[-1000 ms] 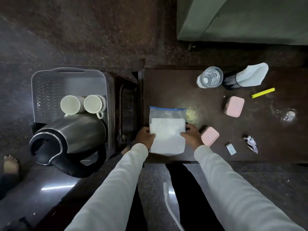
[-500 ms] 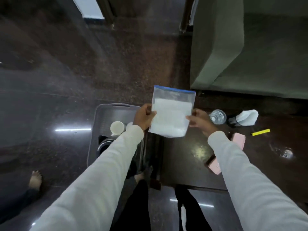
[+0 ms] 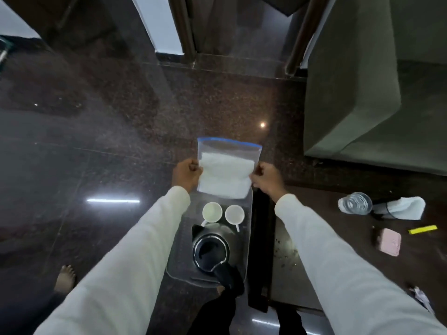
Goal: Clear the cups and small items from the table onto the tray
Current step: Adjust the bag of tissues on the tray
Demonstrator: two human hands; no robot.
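Above the far end of the tray (image 3: 249, 238), the left hand (image 3: 186, 176) and right hand (image 3: 266, 178) each pinch one side of the zip bag (image 3: 225, 175). I would lower it flat beyond the two cups (image 3: 212, 212), keeping it level so nothing tips.

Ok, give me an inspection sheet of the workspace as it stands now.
Surface: dark table, crumbs near its left end.
Job's things: tray holds two white cups and a kettle; zip bag of white powder held above tray's far end.
Clutter: on table, clear glass, white cloth, pink box, yellow stick, crumpled wrapper.
Grippers: left hand and right hand each pinch a side of the bag.
Cables: nothing seen.
Surroundings: polished floor, green sofa, a bare foot.
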